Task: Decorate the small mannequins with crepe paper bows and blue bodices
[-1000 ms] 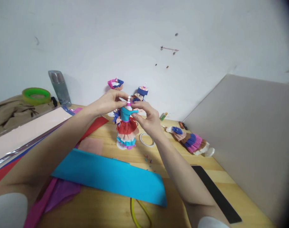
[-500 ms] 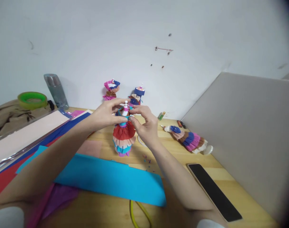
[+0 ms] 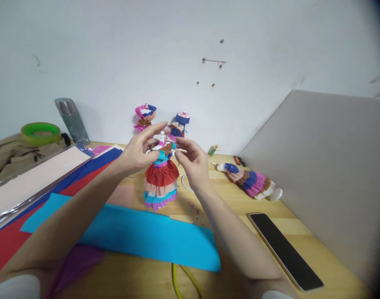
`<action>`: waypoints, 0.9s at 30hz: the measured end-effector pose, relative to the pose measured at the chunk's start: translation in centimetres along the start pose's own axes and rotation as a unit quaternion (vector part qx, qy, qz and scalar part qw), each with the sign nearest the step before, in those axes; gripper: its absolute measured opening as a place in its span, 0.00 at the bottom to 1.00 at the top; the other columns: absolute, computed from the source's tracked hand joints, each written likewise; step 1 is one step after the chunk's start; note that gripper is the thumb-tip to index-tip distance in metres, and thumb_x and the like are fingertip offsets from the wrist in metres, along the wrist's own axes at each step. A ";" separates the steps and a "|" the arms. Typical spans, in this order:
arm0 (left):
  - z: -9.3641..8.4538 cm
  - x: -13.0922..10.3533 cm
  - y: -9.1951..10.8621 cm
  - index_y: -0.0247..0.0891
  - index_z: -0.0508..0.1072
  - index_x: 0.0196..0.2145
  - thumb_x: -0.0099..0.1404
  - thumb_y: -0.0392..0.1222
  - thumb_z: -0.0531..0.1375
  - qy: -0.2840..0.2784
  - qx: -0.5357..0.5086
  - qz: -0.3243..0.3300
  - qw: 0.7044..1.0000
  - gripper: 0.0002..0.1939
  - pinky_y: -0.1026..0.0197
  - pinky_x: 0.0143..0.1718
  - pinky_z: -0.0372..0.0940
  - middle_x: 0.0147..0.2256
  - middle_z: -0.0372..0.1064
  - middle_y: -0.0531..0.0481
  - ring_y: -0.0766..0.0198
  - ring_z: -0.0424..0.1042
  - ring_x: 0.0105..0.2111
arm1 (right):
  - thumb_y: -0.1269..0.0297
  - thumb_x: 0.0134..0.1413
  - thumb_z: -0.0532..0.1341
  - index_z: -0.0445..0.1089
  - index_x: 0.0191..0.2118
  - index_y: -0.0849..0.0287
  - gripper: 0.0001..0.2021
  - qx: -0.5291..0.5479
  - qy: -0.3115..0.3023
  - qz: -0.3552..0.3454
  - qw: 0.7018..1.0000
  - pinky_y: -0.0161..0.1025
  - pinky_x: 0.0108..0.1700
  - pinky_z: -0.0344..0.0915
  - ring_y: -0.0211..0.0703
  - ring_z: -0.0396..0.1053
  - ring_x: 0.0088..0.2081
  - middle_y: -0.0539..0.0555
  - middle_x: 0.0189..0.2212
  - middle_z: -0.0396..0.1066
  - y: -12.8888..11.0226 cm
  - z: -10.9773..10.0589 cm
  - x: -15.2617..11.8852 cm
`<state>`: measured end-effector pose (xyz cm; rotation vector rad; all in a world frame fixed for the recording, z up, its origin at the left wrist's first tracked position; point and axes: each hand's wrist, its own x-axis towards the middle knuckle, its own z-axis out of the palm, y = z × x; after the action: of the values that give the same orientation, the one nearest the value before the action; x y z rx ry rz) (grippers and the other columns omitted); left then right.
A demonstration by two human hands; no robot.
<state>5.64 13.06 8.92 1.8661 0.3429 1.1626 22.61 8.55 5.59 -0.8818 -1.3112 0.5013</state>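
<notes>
A small dress-form figure (image 3: 161, 174) in ruffled crepe paper stands upright on the table, its skirt tiered in red, peach, blue and purple. Around its top is a brown and blue paper band (image 3: 162, 156), with the white knob above it. To its left, my left hand (image 3: 140, 150) has thumb and fingers apart; the thumb tip is at the blue band, and I cannot tell whether it touches. My right hand (image 3: 193, 161) is on the other side, fingers spread, with a small gap between its thumb and the figure.
Blue crepe paper (image 3: 152, 232) lies in front, over a yellow-handled tool (image 3: 186, 280). Two similar figures stand by the wall; another dressed figure (image 3: 249, 180) lies at right near a phone (image 3: 285, 251). A bottle (image 3: 73, 120) and green tape roll (image 3: 40, 133) are at left.
My hands have moved apart from the figure's top, where both were pinching the blue band. More of the bodice and skirt shows, and the figure sits slightly further left.
</notes>
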 end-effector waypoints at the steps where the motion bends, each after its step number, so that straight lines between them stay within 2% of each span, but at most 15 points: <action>1: 0.0 0.0 0.0 0.40 0.64 0.61 0.53 0.29 0.58 0.002 0.008 0.006 1.000 0.36 0.48 0.55 0.67 0.60 0.63 0.41 0.49 0.66 0.58 | 0.65 0.49 0.65 0.73 0.43 0.54 0.13 0.007 0.000 0.005 1.000 0.44 0.45 0.71 0.45 0.73 0.45 0.54 0.42 0.76 0.0 0.1 0.0; 7: -0.1 -0.4 -0.4 0.41 0.62 0.63 0.56 0.29 0.57 -0.003 0.069 0.027 0.997 0.36 0.48 0.63 0.59 0.62 0.60 0.43 0.50 0.60 0.62 | 0.63 0.47 0.67 0.75 0.37 0.55 0.09 0.031 0.003 0.023 0.999 0.42 0.42 0.71 0.42 0.74 0.38 0.52 0.35 0.77 -0.1 0.3 0.2; 10: -0.2 -0.7 -0.6 0.42 0.60 0.64 0.57 0.30 0.58 0.001 0.090 0.025 0.996 0.37 0.48 0.63 0.58 0.64 0.57 0.43 0.51 0.60 0.62 | 0.62 0.47 0.67 0.74 0.35 0.55 0.08 0.032 0.004 0.029 0.999 0.41 0.40 0.72 0.41 0.74 0.35 0.51 0.32 0.77 -0.2 0.4 0.4; 16: 0.1 -0.8 -0.7 0.38 0.61 0.63 0.60 0.33 0.59 0.022 0.086 0.038 0.995 0.33 0.47 0.64 0.58 0.58 0.66 0.40 0.51 0.64 0.60 | 0.63 0.47 0.66 0.74 0.35 0.56 0.08 0.025 0.001 0.027 0.999 0.42 0.40 0.73 0.41 0.75 0.34 0.51 0.32 0.78 0.0 0.4 0.4; 20: 0.2 -0.8 -1.1 0.37 0.62 0.61 0.61 0.34 0.59 0.034 0.061 0.042 0.997 0.30 0.49 0.60 0.63 0.56 0.68 0.39 0.53 0.67 0.58 | 0.63 0.47 0.65 0.73 0.36 0.57 0.08 0.010 -0.004 0.025 1.000 0.42 0.41 0.72 0.42 0.75 0.35 0.52 0.32 0.77 0.2 0.4 0.0; 23: 0.2 -0.8 -1.4 0.38 0.63 0.60 0.62 0.35 0.58 0.052 0.055 0.037 0.996 0.28 0.52 0.56 0.66 0.54 0.70 0.40 0.54 0.69 0.55 | 0.63 0.48 0.64 0.73 0.33 0.57 0.06 -0.055 0.006 0.008 0.998 0.41 0.38 0.69 0.42 0.73 0.33 0.53 0.31 0.77 0.2 0.4 -0.6; 27: 0.2 -0.8 -1.5 0.37 0.63 0.61 0.62 0.35 0.58 0.058 0.048 0.029 0.997 0.28 0.53 0.54 0.67 0.53 0.71 0.40 0.56 0.71 0.53 | 0.64 0.47 0.62 0.71 0.26 0.57 0.04 -0.179 -0.034 -0.035 0.983 0.40 0.35 0.63 0.41 0.68 0.29 0.50 0.25 0.72 0.0 0.6 -1.2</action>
<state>5.71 13.26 7.21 1.9061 0.4176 1.3171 21.77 7.81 4.93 -1.1164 -1.5170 0.2439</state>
